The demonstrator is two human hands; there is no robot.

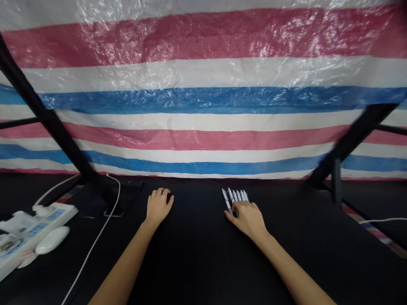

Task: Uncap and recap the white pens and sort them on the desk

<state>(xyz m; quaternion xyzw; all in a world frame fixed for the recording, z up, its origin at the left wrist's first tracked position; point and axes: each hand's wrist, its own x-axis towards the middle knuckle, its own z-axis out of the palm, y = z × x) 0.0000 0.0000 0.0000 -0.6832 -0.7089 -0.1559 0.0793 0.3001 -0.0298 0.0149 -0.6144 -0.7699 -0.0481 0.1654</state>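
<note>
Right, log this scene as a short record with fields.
Left hand: palm down at the black table, no held object visible
Right hand: over the near ends of the pens, grip unclear
Pens: whitish, side by side
Far left: white power strip, cable
Behind: striped sheet

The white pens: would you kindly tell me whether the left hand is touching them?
Apart: the head view shows black tabletop between the left hand and the white pens.
</note>
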